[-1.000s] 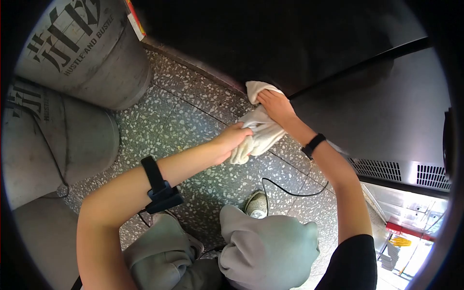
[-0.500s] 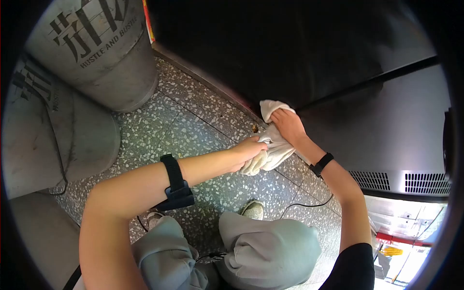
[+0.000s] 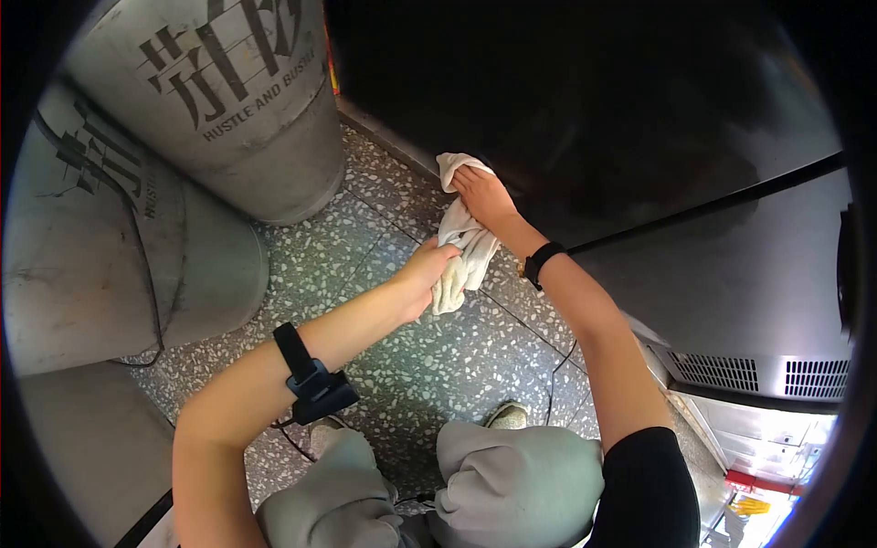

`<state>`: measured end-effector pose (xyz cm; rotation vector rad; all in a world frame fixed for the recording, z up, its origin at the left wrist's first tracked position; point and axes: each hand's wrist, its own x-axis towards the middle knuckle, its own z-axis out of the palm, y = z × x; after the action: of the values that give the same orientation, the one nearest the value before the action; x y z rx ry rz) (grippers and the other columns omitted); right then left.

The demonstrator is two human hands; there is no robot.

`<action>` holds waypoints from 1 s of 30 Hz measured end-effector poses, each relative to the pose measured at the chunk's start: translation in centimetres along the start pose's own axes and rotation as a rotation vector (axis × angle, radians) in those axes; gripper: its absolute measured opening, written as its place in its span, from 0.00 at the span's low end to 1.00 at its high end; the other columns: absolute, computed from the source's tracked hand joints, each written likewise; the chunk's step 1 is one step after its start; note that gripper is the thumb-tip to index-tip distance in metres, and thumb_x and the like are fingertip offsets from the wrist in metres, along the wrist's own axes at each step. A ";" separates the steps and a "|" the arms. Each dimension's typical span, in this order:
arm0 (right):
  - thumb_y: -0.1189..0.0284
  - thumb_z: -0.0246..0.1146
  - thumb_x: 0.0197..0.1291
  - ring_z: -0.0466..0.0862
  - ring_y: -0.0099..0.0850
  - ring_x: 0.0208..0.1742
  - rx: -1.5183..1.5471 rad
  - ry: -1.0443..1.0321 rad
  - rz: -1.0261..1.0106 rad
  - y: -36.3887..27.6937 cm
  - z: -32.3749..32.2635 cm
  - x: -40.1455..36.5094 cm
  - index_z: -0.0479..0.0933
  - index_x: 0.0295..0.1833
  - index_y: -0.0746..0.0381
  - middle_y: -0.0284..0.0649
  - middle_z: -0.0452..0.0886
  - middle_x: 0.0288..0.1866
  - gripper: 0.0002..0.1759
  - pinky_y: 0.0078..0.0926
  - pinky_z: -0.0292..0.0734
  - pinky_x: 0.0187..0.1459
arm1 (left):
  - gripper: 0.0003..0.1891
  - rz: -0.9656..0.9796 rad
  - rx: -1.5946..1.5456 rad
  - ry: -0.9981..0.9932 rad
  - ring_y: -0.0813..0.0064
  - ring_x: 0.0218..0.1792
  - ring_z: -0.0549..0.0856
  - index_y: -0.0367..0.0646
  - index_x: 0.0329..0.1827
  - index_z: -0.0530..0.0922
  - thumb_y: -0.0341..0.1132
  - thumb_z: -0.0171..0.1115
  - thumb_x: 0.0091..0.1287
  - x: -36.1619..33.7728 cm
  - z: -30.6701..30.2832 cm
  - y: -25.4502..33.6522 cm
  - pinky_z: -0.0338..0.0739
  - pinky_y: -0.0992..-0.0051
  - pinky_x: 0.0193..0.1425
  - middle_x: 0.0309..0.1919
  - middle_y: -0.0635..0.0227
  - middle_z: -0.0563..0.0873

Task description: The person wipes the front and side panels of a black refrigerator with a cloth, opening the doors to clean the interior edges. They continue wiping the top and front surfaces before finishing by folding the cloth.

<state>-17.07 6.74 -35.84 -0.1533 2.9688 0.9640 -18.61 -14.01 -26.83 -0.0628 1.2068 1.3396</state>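
Note:
A bunched white cloth [image 3: 475, 258] stretches between my two hands above the speckled floor. My left hand [image 3: 426, 274] is closed round its lower, hanging part. With my right hand [image 3: 484, 195] I grip the upper end, the fingers pressing it against the bottom edge of a large glossy black panel [image 3: 594, 100]. The fold under my right palm is partly hidden. A dark band circles each of my forearms, the left one with a small black box on it.
Two grey barrel-shaped containers [image 3: 274, 164] with dark lettering stand at the left, a black cable [image 3: 146, 265] hanging along one. A grey vented unit [image 3: 749, 283] adjoins the panel at the right. My knees and shoes are below, near a thin cable [image 3: 553, 384] on the floor.
My right hand has slid the cloth leftward along the panel's lower edge, farther from the seam with the grey unit. My left hand followed with its part. The view has shifted slightly too.

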 end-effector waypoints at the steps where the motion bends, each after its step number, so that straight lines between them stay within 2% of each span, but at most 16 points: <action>1: 0.64 0.50 0.57 0.61 0.25 0.68 0.016 -0.006 0.006 -0.1 -0.2 0.0 0.68 0.61 0.59 0.32 0.67 0.65 0.25 0.24 0.51 0.68 | 0.14 0.002 -0.006 -0.039 0.71 0.38 0.81 0.43 0.55 0.66 0.33 0.47 0.67 -0.1 -0.1 0.2 0.79 0.70 0.35 0.41 0.64 0.78; 2: 0.65 0.50 0.57 0.61 0.25 0.68 0.027 -0.010 0.010 0.0 -0.3 0.1 0.69 0.61 0.59 0.32 0.68 0.64 0.25 0.24 0.51 0.67 | 0.14 0.010 0.002 -0.048 0.71 0.38 0.81 0.43 0.55 0.66 0.33 0.47 0.68 -0.2 -0.2 0.2 0.79 0.70 0.35 0.41 0.64 0.78; 3: 0.66 0.53 0.55 0.68 0.24 0.62 0.040 0.111 0.052 0.3 -0.6 -0.1 0.72 0.54 0.57 0.32 0.73 0.57 0.20 0.24 0.58 0.63 | 0.14 0.021 0.007 -0.057 0.71 0.38 0.81 0.43 0.55 0.66 0.33 0.47 0.68 -0.5 0.0 0.3 0.79 0.70 0.35 0.41 0.64 0.78; 6: 0.67 0.57 0.52 0.73 0.25 0.54 0.231 -0.005 0.329 2.3 -6.1 -0.1 0.73 0.46 0.56 0.30 0.75 0.47 0.14 0.23 0.64 0.56 | 0.15 0.037 0.009 -0.107 0.72 0.37 0.82 0.44 0.56 0.66 0.33 0.47 0.67 -0.2 0.4 0.3 0.79 0.71 0.33 0.41 0.63 0.79; 8: 0.67 0.60 0.50 0.74 0.25 0.51 0.268 0.148 0.433 5.0 -10.3 -0.3 0.72 0.43 0.56 0.30 0.75 0.43 0.13 0.23 0.65 0.52 | 0.15 0.057 0.008 -0.154 0.73 0.36 0.82 0.44 0.56 0.66 0.33 0.47 0.67 -0.1 0.9 0.3 0.79 0.72 0.31 0.42 0.63 0.79; 9: 0.67 0.61 0.49 0.74 0.25 0.51 0.095 0.405 0.382 5.9 -10.7 -0.1 0.72 0.44 0.56 0.31 0.75 0.44 0.15 0.22 0.65 0.51 | 0.15 0.055 0.030 -0.174 0.74 0.37 0.82 0.44 0.56 0.66 0.33 0.47 0.67 -0.1 0.9 0.6 0.79 0.72 0.31 0.42 0.64 0.79; 10: 0.66 0.60 0.50 0.73 0.25 0.52 0.042 0.429 0.365 6.1 -10.8 0.1 0.72 0.45 0.56 0.30 0.74 0.44 0.15 0.23 0.64 0.52 | 0.15 0.050 0.011 -0.184 0.74 0.37 0.81 0.44 0.56 0.66 0.33 0.47 0.67 0.1 1.0 0.8 0.79 0.73 0.31 0.42 0.64 0.79; 12: 0.65 0.59 0.51 0.72 0.24 0.54 -0.009 0.331 0.347 5.7 -9.9 0.4 0.71 0.47 0.56 0.30 0.74 0.45 0.16 0.24 0.63 0.53 | 0.15 0.045 -0.020 -0.207 0.74 0.37 0.81 0.44 0.56 0.66 0.33 0.47 0.67 0.5 1.2 1.2 0.79 0.73 0.32 0.41 0.64 0.79; 16: 0.64 0.54 0.54 0.68 0.25 0.60 -0.065 0.183 0.220 3.5 -6.3 3.7 0.71 0.53 0.57 0.30 0.73 0.53 0.20 0.24 0.59 0.59 | 0.14 0.054 -0.111 -0.121 0.73 0.37 0.81 0.44 0.55 0.66 0.33 0.48 0.67 1.7 0.0 1.0 0.78 0.72 0.31 0.40 0.64 0.79; 18: 0.64 0.50 0.57 0.61 0.25 0.68 -0.136 0.098 0.137 2.0 -4.1 5.5 0.66 0.62 0.58 0.31 0.67 0.64 0.26 0.24 0.52 0.66 | 0.13 0.034 -0.109 -0.050 0.72 0.36 0.81 0.44 0.54 0.66 0.33 0.47 0.67 1.9 -1.2 1.2 0.78 0.72 0.31 0.40 0.64 0.79; 20: 0.64 0.49 0.58 0.59 0.25 0.69 -0.197 0.060 0.062 0.5 -2.4 6.7 0.65 0.64 0.59 0.32 0.64 0.67 0.27 0.25 0.49 0.68 | 0.13 0.030 -0.134 0.024 0.72 0.36 0.81 0.44 0.54 0.66 0.33 0.47 0.68 2.2 -2.6 1.3 0.77 0.71 0.31 0.40 0.64 0.79; 23: 0.64 0.49 0.58 0.57 0.25 0.71 -0.111 0.008 0.049 -0.9 -0.7 8.0 0.63 0.66 0.60 0.32 0.62 0.69 0.29 0.25 0.47 0.69 | 0.12 0.040 -0.159 0.049 0.71 0.37 0.80 0.44 0.53 0.66 0.34 0.46 0.68 2.2 -4.0 1.9 0.77 0.71 0.31 0.41 0.63 0.79; 26: 0.66 0.51 0.56 0.61 0.25 0.68 -0.021 0.092 0.077 -0.8 -0.7 8.2 0.67 0.61 0.60 0.33 0.67 0.65 0.26 0.24 0.52 0.67 | 0.12 0.053 -0.178 0.029 0.71 0.38 0.80 0.45 0.53 0.66 0.34 0.47 0.68 2.3 -4.5 2.1 0.77 0.71 0.32 0.42 0.64 0.79; 29: 0.68 0.54 0.52 0.70 0.26 0.60 0.257 0.182 0.239 0.1 -3.1 10.0 0.72 0.52 0.60 0.32 0.74 0.53 0.20 0.23 0.61 0.61 | 0.13 0.067 -0.197 0.017 0.72 0.39 0.80 0.45 0.54 0.66 0.34 0.48 0.68 2.2 -4.4 2.7 0.77 0.71 0.33 0.43 0.64 0.79; 30: 0.69 0.55 0.50 0.73 0.26 0.55 0.241 0.436 0.270 0.7 -3.4 11.1 0.73 0.48 0.59 0.31 0.76 0.47 0.17 0.24 0.64 0.58 | 0.13 0.066 -0.204 0.017 0.72 0.40 0.80 0.45 0.54 0.66 0.34 0.49 0.67 2.2 -4.3 2.8 0.77 0.71 0.33 0.43 0.65 0.79</action>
<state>-28.17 4.35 -33.14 0.0527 3.5506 0.6444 -23.85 -14.35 -28.67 -0.1815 1.0908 1.5198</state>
